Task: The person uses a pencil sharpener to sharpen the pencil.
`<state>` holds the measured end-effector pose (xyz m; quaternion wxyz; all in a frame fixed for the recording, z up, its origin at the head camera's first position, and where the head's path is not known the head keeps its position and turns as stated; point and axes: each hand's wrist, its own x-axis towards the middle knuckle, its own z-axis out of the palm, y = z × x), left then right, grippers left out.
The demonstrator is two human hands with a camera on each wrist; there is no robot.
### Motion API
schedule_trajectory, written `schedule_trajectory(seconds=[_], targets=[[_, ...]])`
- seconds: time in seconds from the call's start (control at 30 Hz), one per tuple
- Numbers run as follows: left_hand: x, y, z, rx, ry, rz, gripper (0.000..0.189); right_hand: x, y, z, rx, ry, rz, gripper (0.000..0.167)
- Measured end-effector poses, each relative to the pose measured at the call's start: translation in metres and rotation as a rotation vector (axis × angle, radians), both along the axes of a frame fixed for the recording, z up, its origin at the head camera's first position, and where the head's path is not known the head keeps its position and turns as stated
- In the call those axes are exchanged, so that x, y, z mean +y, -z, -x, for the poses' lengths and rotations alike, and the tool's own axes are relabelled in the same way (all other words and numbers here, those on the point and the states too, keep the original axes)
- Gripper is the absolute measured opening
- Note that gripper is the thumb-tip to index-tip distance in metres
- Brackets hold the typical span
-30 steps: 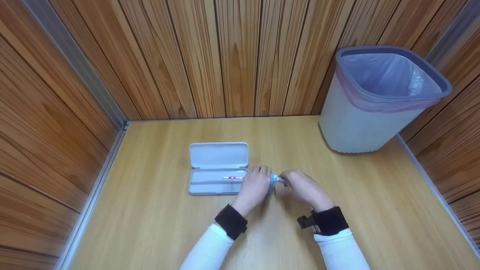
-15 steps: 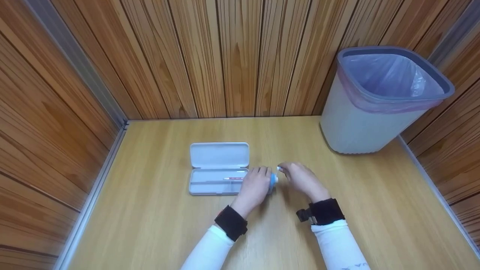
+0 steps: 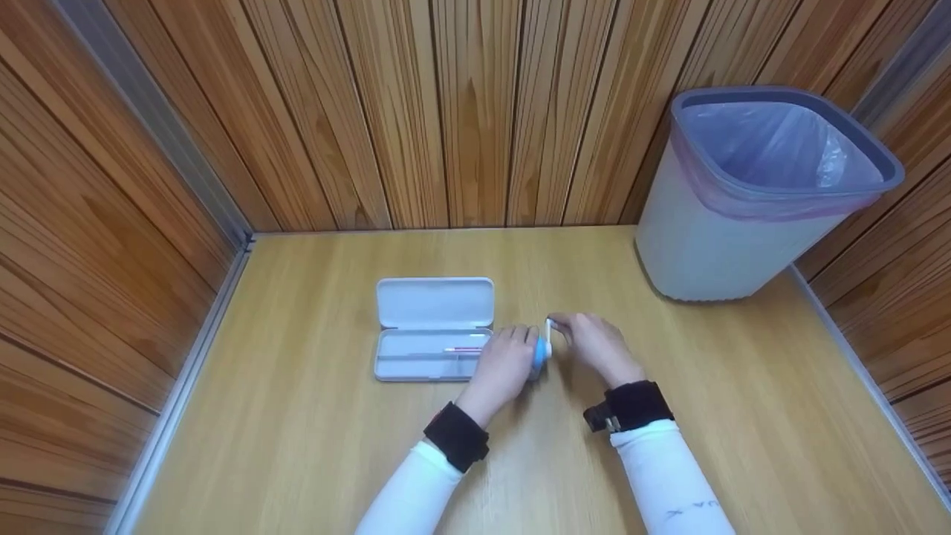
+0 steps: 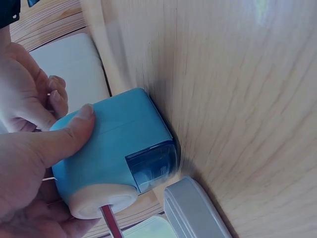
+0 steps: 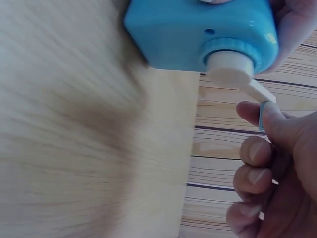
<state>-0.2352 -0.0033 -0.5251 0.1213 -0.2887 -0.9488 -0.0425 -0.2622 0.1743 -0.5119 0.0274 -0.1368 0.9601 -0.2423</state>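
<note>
A blue crank pencil sharpener (image 4: 114, 134) stands on the table with a red pencil (image 4: 111, 221) stuck into its pale front ring. My left hand (image 3: 505, 364) grips the sharpener's body from above, thumb across its side. At the other end, my right hand (image 3: 594, 345) pinches the small blue knob (image 5: 262, 116) of the white crank (image 5: 233, 69) between thumb and forefinger. In the head view the crank arm points away from me. The pencil's white-tipped end (image 3: 449, 349) sticks out to the left, over a pencil case.
The light grey pencil case (image 3: 416, 368) lies with its lid raised, just left of the sharpener. At the back right stands a white bin (image 3: 698, 253) with a plastic liner. Wooden panel walls (image 3: 475, 111) close in the table.
My right hand has swung the crank round from low to pointing away from me, moving slightly up and left in the head view. The left hand keeps its grip on the sharpener.
</note>
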Motion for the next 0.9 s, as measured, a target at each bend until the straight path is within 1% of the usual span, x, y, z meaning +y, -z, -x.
schedule_trajectory(seconds=[0.13, 0.2, 0.27, 0.43, 0.63, 0.73, 0.8, 0.87, 0.9], targets=[[0.001, -0.003, 0.003, -0.056, -0.001, 0.024, 0.057, 0.0, 0.004, 0.005, 0.013, 0.02, -0.041, 0.03], [0.001, -0.003, 0.003, -0.068, -0.003, 0.022, 0.057, 0.0, 0.008, 0.007, 0.005, 0.03, -0.051, 0.03], [0.002, -0.003, 0.002, -0.062, -0.007, 0.017, 0.056, -0.001, 0.012, 0.009, -0.006, 0.039, -0.066, 0.03], [0.003, 0.0, 0.001, -0.02, -0.004, -0.01, 0.055, -0.004, 0.02, 0.009, -0.058, 0.044, -0.113, 0.03], [0.002, 0.002, 0.001, -0.04, -0.007, -0.033, 0.055, -0.006, 0.03, 0.006, -0.052, 0.042, -0.158, 0.034], [0.0, 0.003, 0.0, -0.009, -0.007, -0.032, 0.054, -0.008, 0.035, 0.002, -0.048, 0.039, -0.152, 0.036], [-0.001, 0.005, -0.001, 0.03, -0.006, -0.035, 0.054, -0.01, 0.038, -0.001, -0.03, 0.031, -0.159, 0.036], [-0.001, 0.006, -0.001, 0.068, -0.008, -0.039, 0.053, -0.011, 0.041, -0.005, 0.0, 0.022, -0.183, 0.03], [-0.001, 0.006, -0.001, 0.072, -0.009, -0.04, 0.053, -0.012, 0.043, -0.007, 0.014, 0.015, -0.203, 0.027]])
